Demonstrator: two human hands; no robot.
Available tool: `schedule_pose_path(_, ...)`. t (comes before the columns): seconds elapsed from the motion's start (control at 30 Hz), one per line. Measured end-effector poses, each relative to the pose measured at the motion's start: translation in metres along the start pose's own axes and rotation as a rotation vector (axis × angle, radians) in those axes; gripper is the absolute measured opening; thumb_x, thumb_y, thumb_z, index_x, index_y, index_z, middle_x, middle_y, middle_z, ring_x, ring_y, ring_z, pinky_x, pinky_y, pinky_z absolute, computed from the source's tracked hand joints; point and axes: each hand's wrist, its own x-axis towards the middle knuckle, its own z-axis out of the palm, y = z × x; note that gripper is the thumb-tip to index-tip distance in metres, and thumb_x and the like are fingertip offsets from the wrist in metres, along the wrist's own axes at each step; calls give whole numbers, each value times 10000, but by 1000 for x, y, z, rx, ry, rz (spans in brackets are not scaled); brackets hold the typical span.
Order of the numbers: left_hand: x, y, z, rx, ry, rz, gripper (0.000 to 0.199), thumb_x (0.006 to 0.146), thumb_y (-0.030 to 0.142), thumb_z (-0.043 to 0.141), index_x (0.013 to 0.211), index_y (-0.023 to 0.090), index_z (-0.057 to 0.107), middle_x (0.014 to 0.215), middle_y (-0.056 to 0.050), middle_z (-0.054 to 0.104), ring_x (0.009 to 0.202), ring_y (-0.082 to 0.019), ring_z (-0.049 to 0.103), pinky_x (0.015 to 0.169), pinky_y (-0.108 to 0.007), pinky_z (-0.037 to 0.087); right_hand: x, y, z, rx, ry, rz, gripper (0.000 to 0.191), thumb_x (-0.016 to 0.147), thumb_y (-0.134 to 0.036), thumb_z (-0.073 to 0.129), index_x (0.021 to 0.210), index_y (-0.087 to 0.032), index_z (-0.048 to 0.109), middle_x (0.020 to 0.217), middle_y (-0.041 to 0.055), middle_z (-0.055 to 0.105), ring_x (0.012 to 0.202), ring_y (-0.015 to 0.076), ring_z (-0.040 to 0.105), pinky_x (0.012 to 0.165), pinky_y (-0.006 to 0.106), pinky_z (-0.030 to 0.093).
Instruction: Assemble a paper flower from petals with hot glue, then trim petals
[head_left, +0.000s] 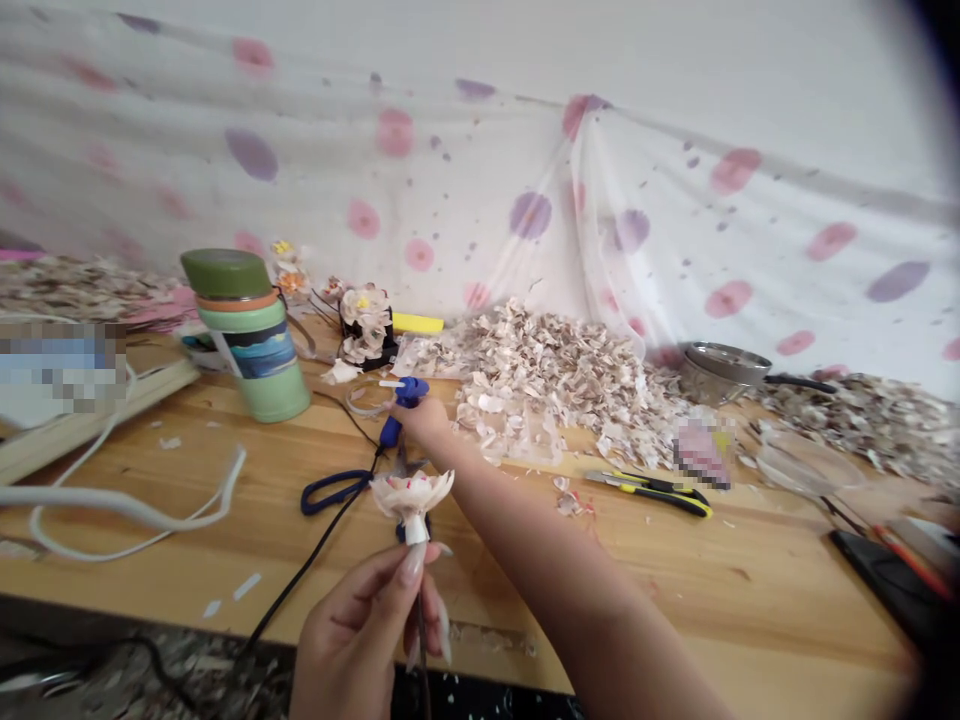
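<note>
The half-built shell flower (412, 492), a few petals set on its white stem, is pinched by the fingers of the left hand (360, 630) over the table's near edge. Just beyond it, the right hand (424, 418) closes on the blue glue gun (401, 405); further petals seem due, judging by the shell heap (555, 385) behind.

A pale wooden worktable (247, 520) spans the view, its front edge meeting a dark speckled floor (150, 680). Behind it hangs a thin white cloth (465, 170) printed with pink and purple spots, draped in folds down to the tabletop. Even, soft light falls across the scene, with no window in view.
</note>
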Motion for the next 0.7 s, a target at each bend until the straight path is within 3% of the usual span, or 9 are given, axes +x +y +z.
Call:
schedule_pose_path(0.2,8,-4,-1,31,3,16,418,497,515,891,719,186,760,471,7,582,425,-92,498,426,-175,413,-24,-4,-23,-117,72,-56,373,739,-534,748,824,-174,703,853,62,711,869,247,672,699,304,507)
schedule_pose_path(0.33,11,-9,-2,63,14,7,437,512,528,880,750,182,760,481,3,589,440,-93,501,436,-174,405,-31,5,-70,-183,65,-106,333,833,-484,683,943,-170,689,887,49,710,839,208,672,707,303,529)
schedule_pose_path(0.4,14,-12,-1,69,10,-14,449,514,528,879,767,176,761,496,-1,601,451,-98,507,444,-179,410,-27,17,-102,-240,50,-113,280,934,-388,584,1070,-150,638,1020,60,679,872,177,661,766,357,555)
schedule_pose_path(0.5,20,-17,2,82,-10,-52,471,509,535,877,781,167,762,503,-5,603,455,-106,510,443,-190,414,-21,40,-142,-357,44,-101,289,949,-335,570,1183,-168,593,1186,83,621,983,203,638,835,405,553)
schedule_pose_path(0.6,26,-22,9,105,-26,-62,507,486,556,874,769,151,761,495,-10,596,450,-111,507,440,-198,416,-20,61,-160,-467,27,-154,277,949,-329,568,1185,-187,598,1226,85,606,1021,211,625,865,412,542)
schedule_pose_path(0.7,28,-25,19,111,6,-38,509,496,568,863,761,146,758,494,-5,590,449,-100,501,440,-183,400,-19,73,-157,-534,7,-247,283,948,-325,571,1193,-185,592,1235,89,601,1033,212,621,876,423,537)
